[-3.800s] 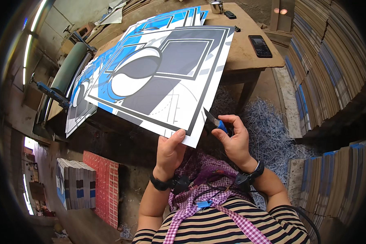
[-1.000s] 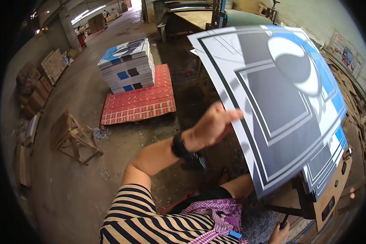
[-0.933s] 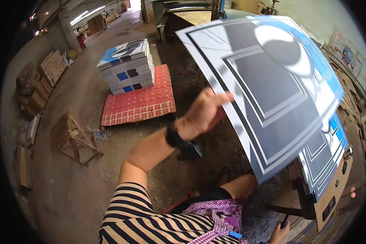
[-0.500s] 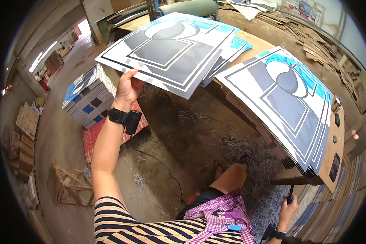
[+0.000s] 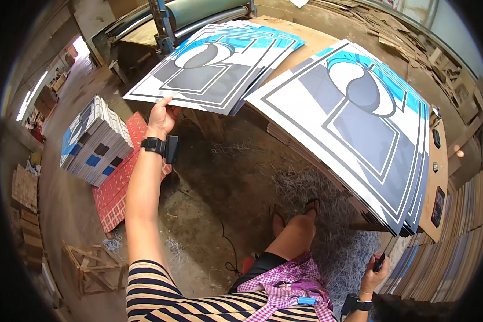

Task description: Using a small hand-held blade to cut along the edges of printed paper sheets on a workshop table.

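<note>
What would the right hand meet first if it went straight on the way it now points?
Likely the right stack of printed sheets, at its nearest corner; depth is unclear, so the right hand might pass below it.

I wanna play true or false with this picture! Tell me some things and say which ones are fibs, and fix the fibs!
1. The left hand holds the edge of a printed sheet. True.
2. A phone lies on the table. True.
3. The right hand holds the phone. False: it holds a dark-handled knife.
4. The stack of printed boards stands on the table. False: it stands on a red panel.
5. The shirt has dark and tan stripes. True.
6. Only one wrist wears a black band. False: both wrists wear black bands.
</note>
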Available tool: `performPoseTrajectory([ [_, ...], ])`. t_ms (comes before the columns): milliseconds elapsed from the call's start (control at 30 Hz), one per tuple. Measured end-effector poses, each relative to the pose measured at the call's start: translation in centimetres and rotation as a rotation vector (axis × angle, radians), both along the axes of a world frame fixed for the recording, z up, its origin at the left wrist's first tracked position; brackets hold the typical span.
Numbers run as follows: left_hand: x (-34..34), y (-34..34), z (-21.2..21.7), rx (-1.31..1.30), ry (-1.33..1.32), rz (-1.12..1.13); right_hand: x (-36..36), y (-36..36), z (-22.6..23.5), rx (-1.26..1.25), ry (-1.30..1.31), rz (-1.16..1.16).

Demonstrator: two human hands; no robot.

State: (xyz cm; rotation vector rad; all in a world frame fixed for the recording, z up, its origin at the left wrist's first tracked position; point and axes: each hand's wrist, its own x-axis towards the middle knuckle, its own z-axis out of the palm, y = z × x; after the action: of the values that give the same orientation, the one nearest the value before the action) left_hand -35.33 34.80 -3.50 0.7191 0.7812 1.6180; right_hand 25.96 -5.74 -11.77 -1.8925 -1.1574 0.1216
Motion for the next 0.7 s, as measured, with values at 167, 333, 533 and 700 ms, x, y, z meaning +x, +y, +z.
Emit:
performPoseTrajectory([
  [167, 0.8, 3.6, -2.3, -0.151, 0.108, 0.328, -0.3, 0.0, -1.3, -0.051, 0.122, 0.004],
  [333, -0.9, 5.1, -2.0, -0.254, 0.362, 0.169, -1.1, 0.2, -1.2, -0.063, 0.247, -0.057],
  [533, 1.3, 2.8, 0.9, -0.695, 1.334, 0.287, -0.8, 0.1, -1.0, 0.035, 0.085, -0.005],
  [700, 6.4, -0.1, 4.2, 0.192, 1.680, 0.387, -1.8, 1.2, 1.5, 0.251, 0.328, -0.078],
])
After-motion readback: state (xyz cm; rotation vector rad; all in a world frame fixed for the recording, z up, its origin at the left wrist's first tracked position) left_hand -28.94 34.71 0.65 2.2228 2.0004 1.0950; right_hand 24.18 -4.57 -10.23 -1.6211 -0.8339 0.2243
